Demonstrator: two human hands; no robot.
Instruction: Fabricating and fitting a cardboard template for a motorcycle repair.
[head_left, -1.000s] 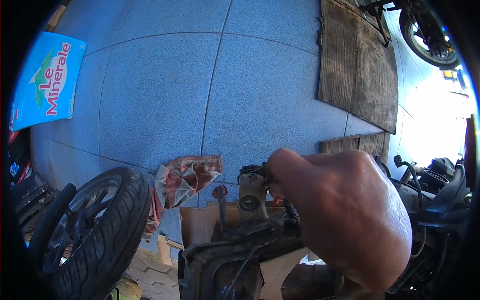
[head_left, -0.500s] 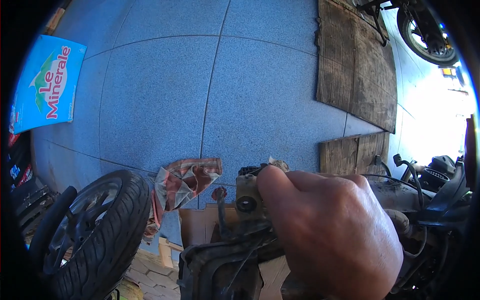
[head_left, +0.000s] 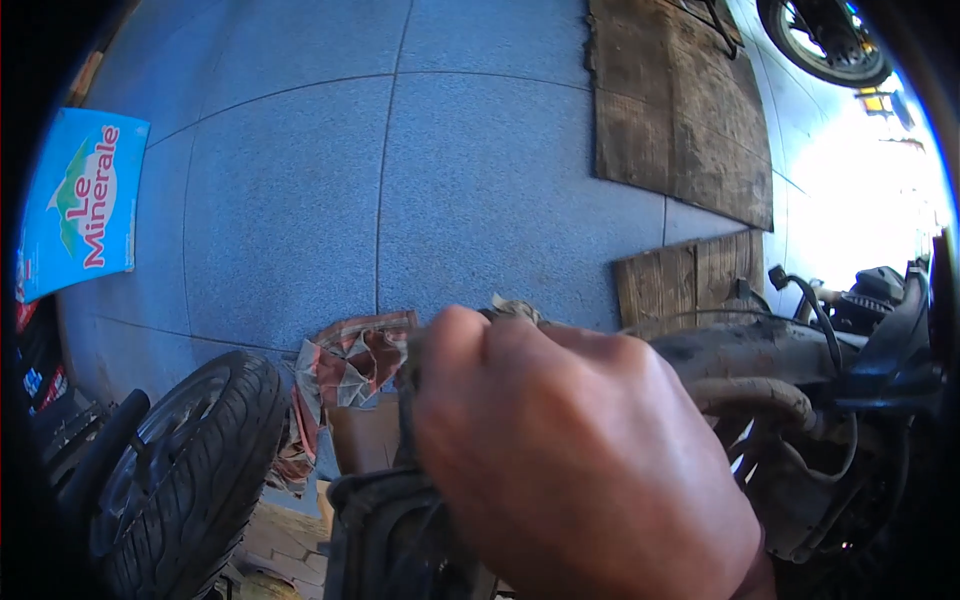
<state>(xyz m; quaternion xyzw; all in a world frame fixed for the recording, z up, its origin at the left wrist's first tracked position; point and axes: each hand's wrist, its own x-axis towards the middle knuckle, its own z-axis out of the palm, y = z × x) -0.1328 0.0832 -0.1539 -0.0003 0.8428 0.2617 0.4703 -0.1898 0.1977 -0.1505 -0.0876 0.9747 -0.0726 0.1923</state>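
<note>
My right hand [head_left: 580, 440] reaches in from the lower right over a dismantled motorcycle. Its fingers are curled closed, with the back of the hand toward me, so what they grip is hidden. A crumpled whitish scrap [head_left: 515, 308] peeks out just beyond the knuckles; I cannot tell whether the hand holds it. Under and beside the hand lies a dusty black plastic motorcycle part [head_left: 375, 530]. To the left, a red-and-grey patterned cloth [head_left: 350, 360] lies crumpled beside a motorcycle wheel with a black tyre [head_left: 225, 460]. My left hand is out of view.
Dark tubes and cables of the motorcycle frame [head_left: 760, 350] run along the right. Worn brown cardboard sheets [head_left: 680, 120] cover part of the blue-looking tiled floor [head_left: 480, 190]. A blue carton [head_left: 85, 205] stands at the far left, and another motorcycle's wheel [head_left: 830, 45] at the top right.
My right hand has moved left and now covers the tan block with the round hole that was visible before. The whole view has shifted slightly, with the floor items sliding left.
</note>
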